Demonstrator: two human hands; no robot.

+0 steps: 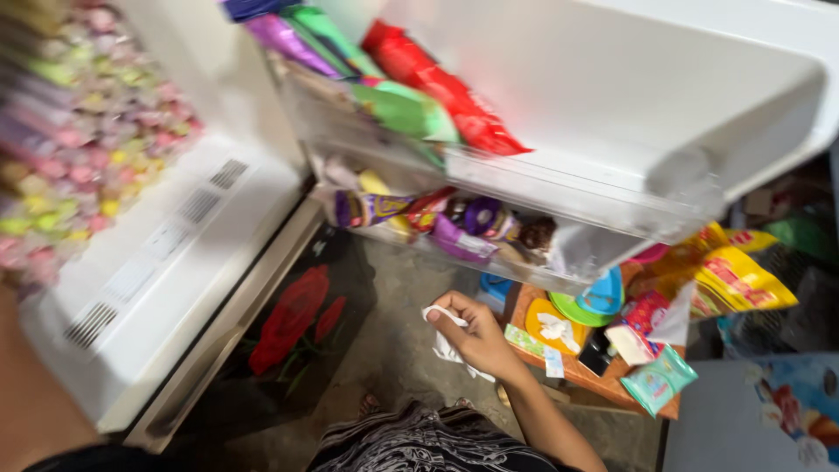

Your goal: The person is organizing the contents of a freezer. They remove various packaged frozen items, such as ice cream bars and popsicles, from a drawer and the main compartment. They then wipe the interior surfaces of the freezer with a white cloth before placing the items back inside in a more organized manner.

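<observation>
Right hand (476, 336), low centre of the frame, closed around a white cloth (446, 348). Left hand out of sight. Above, fridge door shelves (559, 188) stuffed with bright snack packets (441, 96); lower shelf packed with purple wrappers (463, 223).

You're looking down past an open white fridge door (612, 96), its clear shelves (542, 188) crammed with bright snack packets (437, 87) and purple chocolate bars (384, 208). The white fridge body (166, 262) with vent slots sits to your left, its lower front panel (297, 323) dark with a red rose print. Below you lies a grey concrete floor (402, 350). To your right a small wooden stool (577, 367) carries coloured plastic plates (585, 306) and sachets (660, 380); yellow packets (743, 280) pile beyond it. Light's soft and even.
</observation>
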